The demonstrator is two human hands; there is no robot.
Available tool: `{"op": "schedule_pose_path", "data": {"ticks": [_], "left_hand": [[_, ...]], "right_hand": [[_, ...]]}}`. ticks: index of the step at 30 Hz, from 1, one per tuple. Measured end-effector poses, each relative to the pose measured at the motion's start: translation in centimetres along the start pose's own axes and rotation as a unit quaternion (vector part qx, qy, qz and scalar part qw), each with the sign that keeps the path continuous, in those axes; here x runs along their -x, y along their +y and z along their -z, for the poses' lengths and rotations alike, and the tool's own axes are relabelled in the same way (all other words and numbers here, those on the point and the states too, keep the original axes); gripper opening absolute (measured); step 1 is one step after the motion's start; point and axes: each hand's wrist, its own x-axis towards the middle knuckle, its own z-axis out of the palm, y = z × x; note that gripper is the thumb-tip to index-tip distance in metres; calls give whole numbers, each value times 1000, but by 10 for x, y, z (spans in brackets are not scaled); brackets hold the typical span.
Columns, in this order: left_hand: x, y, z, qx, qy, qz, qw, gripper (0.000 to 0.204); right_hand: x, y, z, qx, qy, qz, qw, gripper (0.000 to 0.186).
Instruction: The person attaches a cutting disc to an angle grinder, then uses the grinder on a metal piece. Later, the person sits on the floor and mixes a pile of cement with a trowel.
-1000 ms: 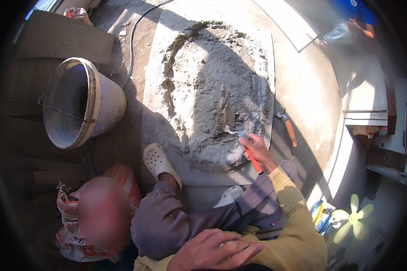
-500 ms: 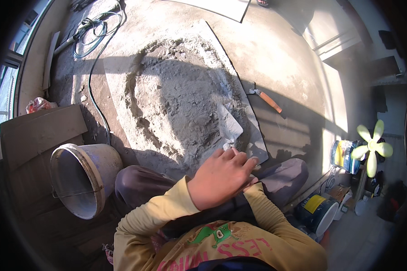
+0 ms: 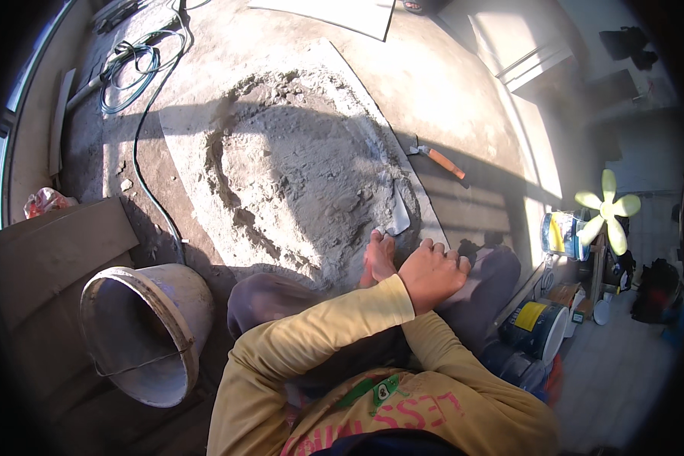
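Note:
My right hand (image 3: 379, 260) is closed at the near right edge of a heap of pale grey powdery mix (image 3: 304, 182). It grips a trowel, whose handle is hidden in the fingers. The trowel's blade (image 3: 400, 214) points away from me, partly sunk in the mix. My left forearm crosses over my right wrist. My left hand (image 3: 435, 275) is just right of it, above my right knee, with fingers curled; what they hold, if anything, is hidden.
A tool with an orange handle (image 3: 444, 163) lies right of the board (image 3: 420, 199) under the mix. A dirty white bucket (image 3: 194, 304) lies tipped at left, near cardboard (image 3: 61, 243). Coiled hose (image 3: 133, 80) is far left. Paint pails (image 3: 536, 327) and a yellow-green fan (image 3: 607, 210) stand right.
My left hand has moved right, off the spot where it covered my right hand. The right hand now shows, and the trowel blade has turned and shows less. The view has shifted slightly.

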Motion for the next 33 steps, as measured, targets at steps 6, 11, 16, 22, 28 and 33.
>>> {"op": "schedule_pose_path", "data": {"ticks": [6,11,16,22,28,33], "left_hand": [[-2,28,20,15,86,5,996,10],[9,35,29,14,78,-36,996,17],[16,24,27,-34,6,0,999,35],[17,19,29,-26,17,27,999,34],[16,13,24,-28,-6,35,999,33],[13,5,17,-32,-23,24,999,32]], "right_hand": [[8,-56,46,-120,-116,-172,971,43],[-5,-120,14,-237,-118,-127,956,32],[-14,-125,-7,-65,-14,126,990,30],[-66,-79,60,12,59,6,998,35],[-119,-67,35,88,-6,-6,996,41],[-109,-70,41,103,-25,3,994,43]]}}
